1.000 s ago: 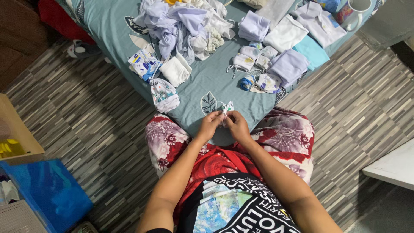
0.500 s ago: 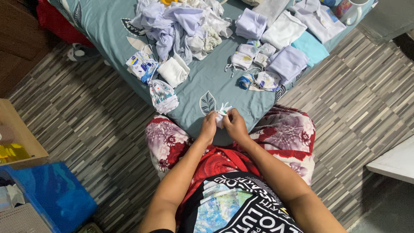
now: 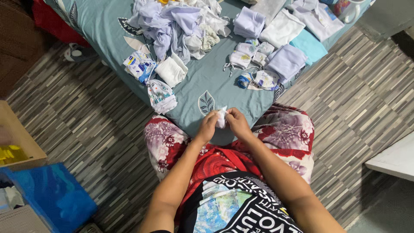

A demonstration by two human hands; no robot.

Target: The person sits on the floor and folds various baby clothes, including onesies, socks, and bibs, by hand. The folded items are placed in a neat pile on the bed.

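Two hands meet at the near edge of the bed (image 3: 108,47), just above the person's knees. The left hand (image 3: 208,126) and the right hand (image 3: 236,122) both pinch a small white cloth (image 3: 221,116), fingers closed on it from either side, so it is bunched between them and does not lie on the sheet. Compared with a second ago, the cloth looks more compact and the hands are a little closer to each other; half a second ago it was already gathered like this. I judge that the folding of this small piece is nearly complete. Beyond the hands, a loose pile (image 3: 181,26) of pale clothes lies in the middle of the bed, and folded pieces (image 3: 284,60) lie to the right, all unchanged.
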